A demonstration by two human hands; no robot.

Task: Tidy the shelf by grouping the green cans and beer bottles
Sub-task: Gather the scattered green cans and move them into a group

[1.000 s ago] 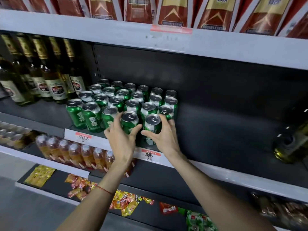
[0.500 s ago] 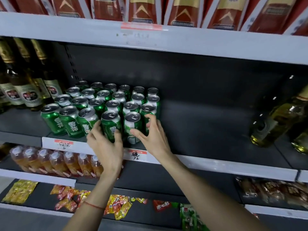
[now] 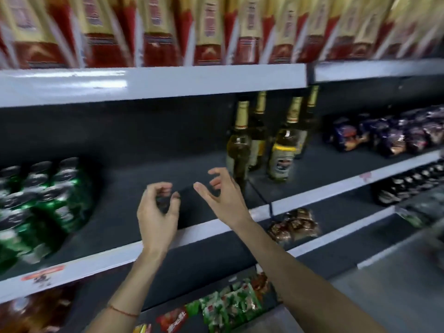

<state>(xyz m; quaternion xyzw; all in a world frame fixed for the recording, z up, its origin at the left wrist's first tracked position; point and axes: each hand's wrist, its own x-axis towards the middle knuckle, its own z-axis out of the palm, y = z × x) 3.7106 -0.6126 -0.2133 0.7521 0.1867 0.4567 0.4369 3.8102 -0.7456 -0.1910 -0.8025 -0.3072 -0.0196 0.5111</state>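
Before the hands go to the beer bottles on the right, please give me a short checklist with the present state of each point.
1. Left hand holds nothing: ok.
2. Right hand holds nothing: ok.
3. Beer bottles stand upright: ok.
4. Bare shelf between green cans and bottles: ok.
5. Path from right hand to nearest bottle unobstructed: ok.
6. Every can upright: cannot tell, blurred.

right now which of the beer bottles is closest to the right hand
The front-left beer bottle, plain side facing out, stands just beyond the right hand. The front-right bottle, with its label showing, and the two behind stand farther off.
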